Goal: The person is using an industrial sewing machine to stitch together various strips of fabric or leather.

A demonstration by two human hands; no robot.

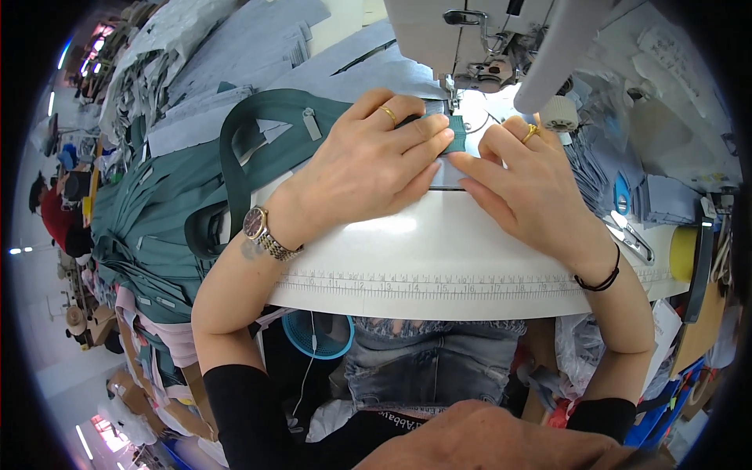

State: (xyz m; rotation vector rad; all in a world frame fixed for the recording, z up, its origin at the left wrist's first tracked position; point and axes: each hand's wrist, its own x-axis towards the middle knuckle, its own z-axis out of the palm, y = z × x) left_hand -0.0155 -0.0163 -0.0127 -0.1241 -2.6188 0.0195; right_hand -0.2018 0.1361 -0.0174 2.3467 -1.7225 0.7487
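Observation:
A narrow end of green fabric band (pixel 457 137) lies under the needle area (pixel 452 92) of a white sewing machine (pixel 427 35). My left hand (pixel 364 160), with a ring and a wristwatch, presses its fingers together over the band from the left, partly hiding it. From the right, my right hand (pixel 529 168) has its fingers curled, and its index fingertip meets the band's near corner. The rest of the green fabric (pixel 286 106) loops away to the left of my left hand, with a small pale tag (pixel 311 124) on it.
A pile of green pieces (pixel 149 227) hangs over the left side. Grey-blue fabric stacks (pixel 235 63) lie behind. On the right are scissors with blue handles (pixel 622 193), metal snips (pixel 633 239) and a yellow roll (pixel 683 252). A ruler strip (pixel 423 288) runs along the table's front.

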